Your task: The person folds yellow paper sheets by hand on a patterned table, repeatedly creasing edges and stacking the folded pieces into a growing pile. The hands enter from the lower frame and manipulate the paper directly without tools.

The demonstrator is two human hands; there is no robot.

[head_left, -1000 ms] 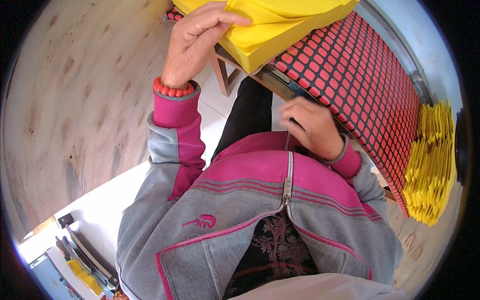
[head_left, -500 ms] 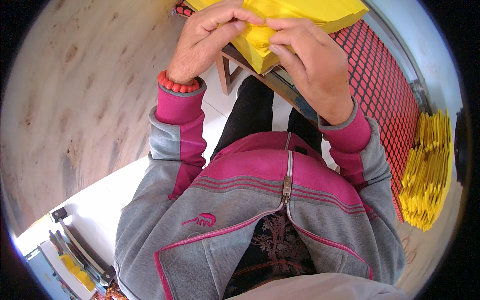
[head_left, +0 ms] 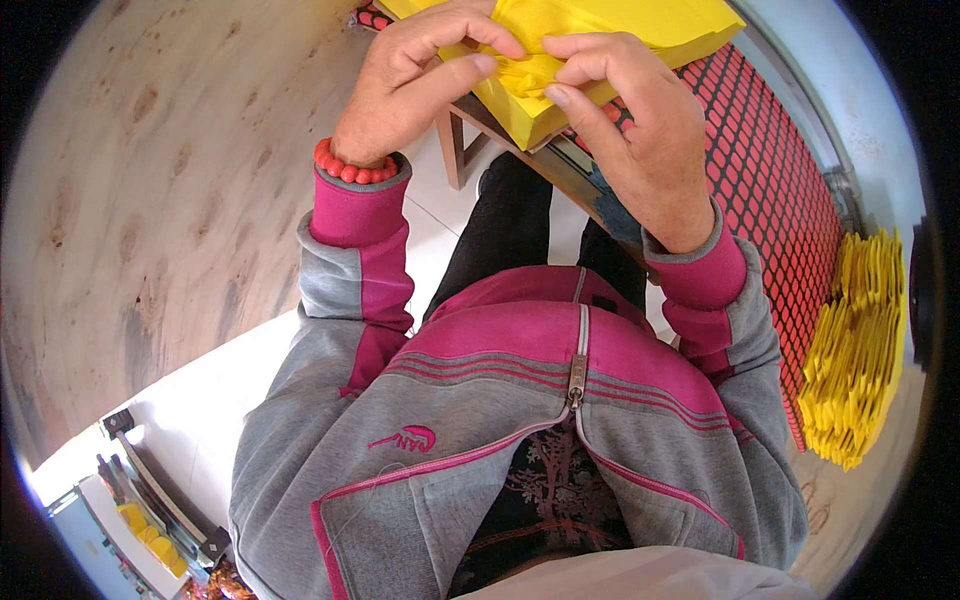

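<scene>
L hand (head_left: 400, 90) is over the near edge of the yellow material (head_left: 640, 20), thumb & forefinger curved twd each other w/ a small gap btwn the tips; can't tell if it nips anything, other fingers mostly hidden. R hand (head_left: 645, 130) is opposite, thumb & middle fingertip pinching a crumpled fold (head_left: 528, 75) of the material, forefinger a bit above, tip pointing twd L hand. Both hands bare, fingertips close but apart. Yellow material sits on the L end of the counter (head_left: 760, 170), one corner jutting at the near edge twd the wearer; its top runs out of view. Counter has a red cover w/ black grid lines & a wooden leg (head_left: 452, 150) below. At far R, a thick stack of yellow pieces (head_left: 855, 350) is packed tight, edges showing; can't tell what bears it. L wrist has a red bead bracelet (head_left: 355, 167) next to the cuff of a grey & magenta jacket (head_left: 470, 400), zip partly open over a dark patterned top (head_left: 550, 480). Black trousers (head_left: 505, 215) & pale tiled floor (head_left: 432, 210) show below. Big wood-grain panel (head_left: 140, 230) fills the L side.
</scene>
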